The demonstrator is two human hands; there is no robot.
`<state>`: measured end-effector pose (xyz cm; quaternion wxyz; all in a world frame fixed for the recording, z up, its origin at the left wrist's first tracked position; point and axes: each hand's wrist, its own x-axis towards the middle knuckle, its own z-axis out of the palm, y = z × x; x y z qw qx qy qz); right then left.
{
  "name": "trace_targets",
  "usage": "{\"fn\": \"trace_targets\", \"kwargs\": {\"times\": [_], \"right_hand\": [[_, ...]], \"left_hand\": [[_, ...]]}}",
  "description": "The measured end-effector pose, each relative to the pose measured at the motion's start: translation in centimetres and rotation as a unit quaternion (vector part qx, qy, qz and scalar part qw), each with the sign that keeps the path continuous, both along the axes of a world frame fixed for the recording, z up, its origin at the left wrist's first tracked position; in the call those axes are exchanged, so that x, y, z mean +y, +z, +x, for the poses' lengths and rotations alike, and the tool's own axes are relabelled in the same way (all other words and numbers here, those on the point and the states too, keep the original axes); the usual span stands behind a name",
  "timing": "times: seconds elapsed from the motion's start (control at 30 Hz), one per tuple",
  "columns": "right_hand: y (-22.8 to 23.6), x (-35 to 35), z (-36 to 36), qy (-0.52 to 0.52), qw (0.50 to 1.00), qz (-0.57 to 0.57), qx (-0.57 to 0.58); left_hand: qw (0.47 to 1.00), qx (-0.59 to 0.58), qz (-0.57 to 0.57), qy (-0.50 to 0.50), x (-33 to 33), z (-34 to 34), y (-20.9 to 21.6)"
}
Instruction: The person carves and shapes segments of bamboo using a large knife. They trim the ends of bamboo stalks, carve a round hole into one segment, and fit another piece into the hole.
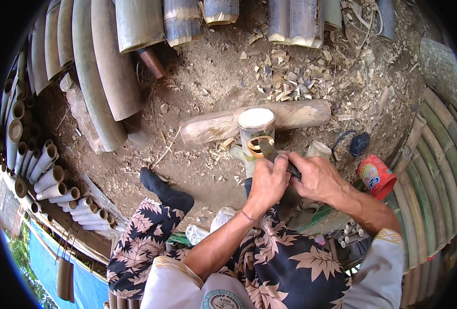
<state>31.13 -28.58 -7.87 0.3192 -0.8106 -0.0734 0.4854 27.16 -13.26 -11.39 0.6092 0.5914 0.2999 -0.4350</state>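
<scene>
A short bamboo tube (248, 137) with a pale cut top stands propped against a wooden log (208, 129). A rough-edged opening is cut in its side, facing me. At that opening is the blade of a knife (267, 150). My right hand (318, 177) is closed around the knife's dark handle. Close beside it, my left hand (265, 184) is closed too, its thumb against the knife near the blade. The left fingers' undersides are hidden, so I cannot tell whether they also touch the bamboo.
Bamboo lengths (141, 23) lie along the far side, with stacked tubes (51, 180) at left. Wood chips (295, 77) litter the dirt floor beyond the log. A red container (377, 176), a dark object with a cord (359, 144) and bamboo slats (429, 170) are at right.
</scene>
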Motion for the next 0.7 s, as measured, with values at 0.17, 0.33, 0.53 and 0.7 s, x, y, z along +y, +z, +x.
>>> {"fn": "trace_targets", "kwargs": {"times": [0.17,0.33,0.53,0.7], "right_hand": [[1.7,2.0,5.3,0.283,0.956,-0.052,-0.065],[0.4,4.5,7.8,0.445,0.881,-0.007,-0.163],[1.7,0.9,0.7,-0.032,0.999,-0.025,-0.006],[2.3,2.2,2.9,0.138,0.987,-0.077,-0.02]], "left_hand": [[0.904,0.103,-0.218,0.354,-0.2,-0.5,0.3],[0.78,0.246,-0.215,0.533,-1.3,3.9,3.8],[0.999,0.009,0.047,0.006,-0.6,1.2,1.1],[0.97,0.106,-0.107,0.19,1.1,1.5,1.6]]}}
